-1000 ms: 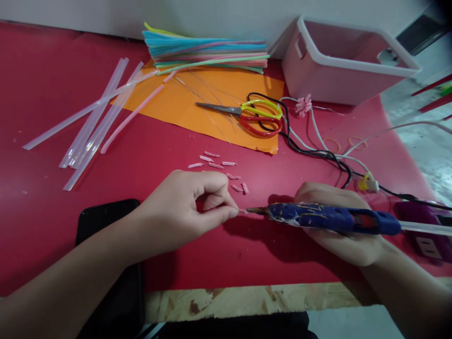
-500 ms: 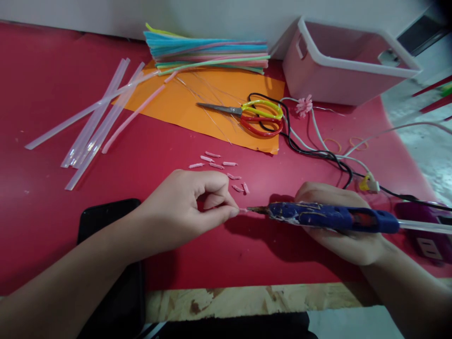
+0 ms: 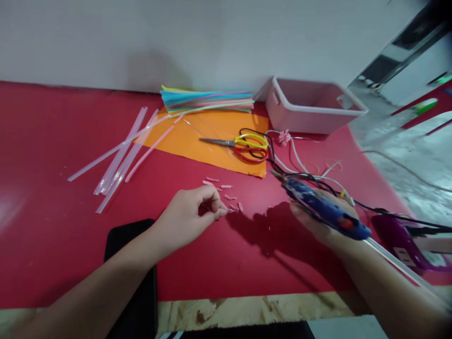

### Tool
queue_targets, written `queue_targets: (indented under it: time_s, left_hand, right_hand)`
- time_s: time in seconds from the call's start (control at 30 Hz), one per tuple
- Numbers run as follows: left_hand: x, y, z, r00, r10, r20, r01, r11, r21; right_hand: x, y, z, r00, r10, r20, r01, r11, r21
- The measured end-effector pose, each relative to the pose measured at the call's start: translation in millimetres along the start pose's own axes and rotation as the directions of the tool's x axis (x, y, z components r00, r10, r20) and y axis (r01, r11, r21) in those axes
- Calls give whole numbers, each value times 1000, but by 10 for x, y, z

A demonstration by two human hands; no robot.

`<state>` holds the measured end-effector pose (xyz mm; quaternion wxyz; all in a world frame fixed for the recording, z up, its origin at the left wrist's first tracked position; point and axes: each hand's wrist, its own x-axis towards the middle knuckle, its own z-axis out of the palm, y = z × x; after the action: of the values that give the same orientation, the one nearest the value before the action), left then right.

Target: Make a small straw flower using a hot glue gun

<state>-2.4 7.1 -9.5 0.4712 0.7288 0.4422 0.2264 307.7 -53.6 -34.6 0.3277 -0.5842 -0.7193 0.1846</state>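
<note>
Thumb and fingertips of my left hand (image 3: 190, 214) are closed in a pinch on a small pink pipe cleaner piece (image 3: 230, 210), low over the red tabletop. Several more short pink pieces (image 3: 226, 187) lie loose just beyond those fingers. My right hand (image 3: 314, 228) is wrapped around a blue glue gun (image 3: 323, 207), raised above the table with its nozzle pointing up and left, apart from the piece. A clear glue stick (image 3: 391, 263) sticks out of the gun's back end. The gun hides part of the right fingers.
Scissors (image 3: 235, 145) lie on an orange sheet (image 3: 197, 149), in front of bundled pipe cleaners (image 3: 208, 101). Clear glue sticks (image 3: 120, 165) are at left, a black phone (image 3: 130, 230) under my left forearm. Cables (image 3: 300, 175), a pink bin (image 3: 310, 120) and a purple power strip (image 3: 395, 240) stand right.
The glue gun has moved right and away from the pink piece, its nozzle tilting up. My left hand has shifted close beside the loose pieces, still pinching. The view has tipped upward.
</note>
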Motion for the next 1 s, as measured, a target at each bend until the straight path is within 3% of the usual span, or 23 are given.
queue_targets:
  time_s: [0.1, 0.2, 0.33, 0.53, 0.73, 0.87, 1.0]
  left_hand:
    - [17, -33, -7, 1000, -13, -12, 14, 997, 77]
    - [19, -56, -8, 1000, 19, 11, -20, 989, 145]
    - [7, -73, -5, 995, 77, 67, -93, 958, 271]
    - [-10, -103, 9, 979, 148, 141, -193, 897, 398]
    - [-25, -99, 37, 973, 176, 148, -222, 885, 410]
    - [-5, -89, 28, 983, 152, 104, -180, 908, 378]
    - [21, -99, -15, 993, 121, 19, -119, 917, 382]
  right_hand:
    - [123, 17, -77, 994, -113, -7, 112, 990, -89]
    - [237, 34, -217, 977, -161, 138, 192, 950, -246]
    - [331, 138, -354, 937, 8, 348, 172, 858, -484]
    - [456, 173, -447, 916, 85, 392, 161, 818, -553]
    - [895, -170, -515, 932, 52, 358, 173, 806, -567]
    - [1219, -499, -388, 928, -7, 372, 221, 816, -534]
    - [1309, -753, -220, 915, -46, 401, 255, 836, -486]
